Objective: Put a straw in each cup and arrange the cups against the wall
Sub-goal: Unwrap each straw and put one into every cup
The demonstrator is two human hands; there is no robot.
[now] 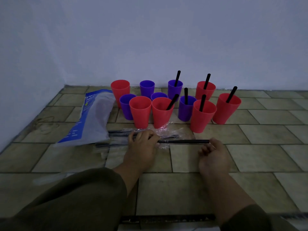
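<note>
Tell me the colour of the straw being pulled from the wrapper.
Black, seen in the head view: the straw.

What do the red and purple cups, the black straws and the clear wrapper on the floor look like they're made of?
The red cup and purple cup look like matte moulded plastic: even colour, thin rims, soft sheen. The black straw that both hands hold seems to be rigid plastic, straight and uniform, though paper cannot be ruled out. The clear wrapper is probably thin plastic film: crinkled, see-through, with glints.

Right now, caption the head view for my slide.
Both hands draw a black plastic straw from clear wrapping; six of eleven plastic cups hold straws.
</note>
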